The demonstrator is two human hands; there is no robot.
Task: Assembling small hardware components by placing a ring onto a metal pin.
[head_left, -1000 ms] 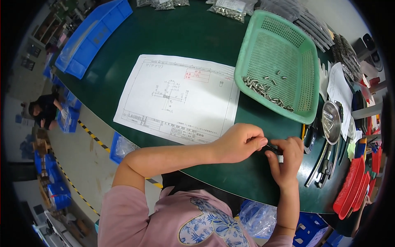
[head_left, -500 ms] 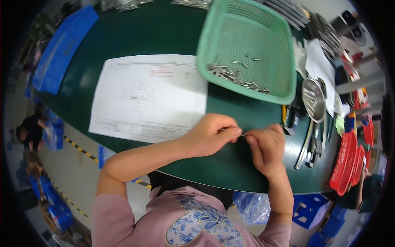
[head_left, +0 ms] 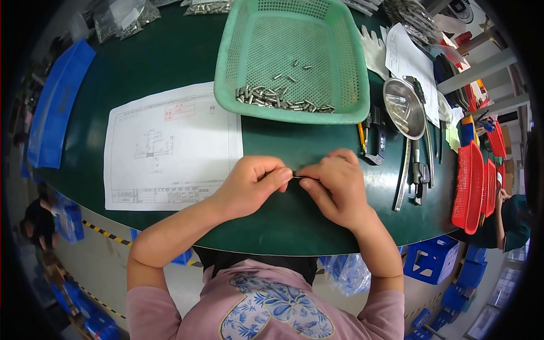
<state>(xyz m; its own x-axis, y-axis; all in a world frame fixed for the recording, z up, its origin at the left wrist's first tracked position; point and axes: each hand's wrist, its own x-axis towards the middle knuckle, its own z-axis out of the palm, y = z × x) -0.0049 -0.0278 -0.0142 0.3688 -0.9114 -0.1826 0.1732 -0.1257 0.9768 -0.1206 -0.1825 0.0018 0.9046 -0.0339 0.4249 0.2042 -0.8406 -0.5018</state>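
My left hand [head_left: 255, 184] is closed, thumb and forefinger pinching a small thin metal part [head_left: 295, 175] whose exact kind I cannot make out. Facing it, my right hand [head_left: 337, 187] has its thumb and forefinger at the other end of the same part. Both hands are above the near side of the green table [head_left: 272, 232]. Just beyond them stands a green mesh basket [head_left: 292, 117], with several small shiny metal pins [head_left: 260, 95] heaped along its near side and a few lying apart. A printed drawing sheet [head_left: 192, 136] lies to the left.
Right of the basket are a metal bowl [head_left: 419, 124], a caliper [head_left: 420, 178], a black-handled tool [head_left: 375, 139] and a white glove [head_left: 373, 51]. Red baskets [head_left: 467, 190] stand far right. A blue bin [head_left: 59, 107] is at left, bagged parts [head_left: 127, 20] behind.
The view has shifted, so the basket, sheet and tools appear further left and higher. My hands stay together over the table, still at the small metal part.
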